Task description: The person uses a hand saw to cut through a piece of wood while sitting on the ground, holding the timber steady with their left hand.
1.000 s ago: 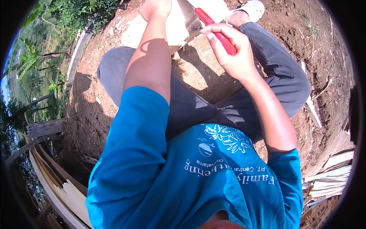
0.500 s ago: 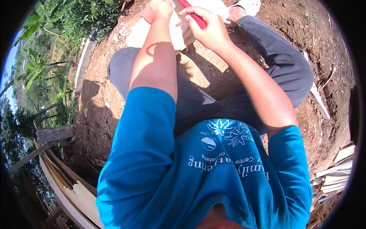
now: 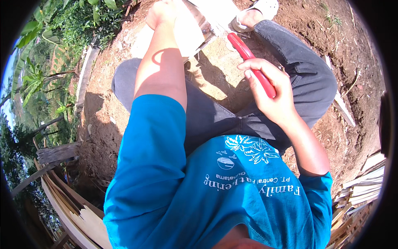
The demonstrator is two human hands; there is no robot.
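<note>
My right hand (image 3: 271, 87) is wrapped round the long red handle of a tool (image 3: 245, 47). The handle slants up and to the left, out over the ground between my knees. Glare washes out its far end, so the tool's kind is unclear. My left hand (image 3: 161, 15) is a closed fist near the top edge, beside a pale, sunlit wooden piece (image 3: 188, 31). Whatever its fingers grip is hidden. The wooden piece lies in front of my legs, its near edge rough, with bright glare over much of it.
My bent legs in dark trousers (image 3: 309, 79) flank the work spot. A light clog (image 3: 265, 8) is on my right foot. Stacked wooden strips (image 3: 362, 189) lie at lower right, and long boards (image 3: 78, 211) at lower left. Green plants (image 3: 89, 27) grow at upper left.
My right hand has drawn the red-handled tool back toward my body and to the right, away from the wooden piece. My left fist has shifted slightly left and down in the picture.
</note>
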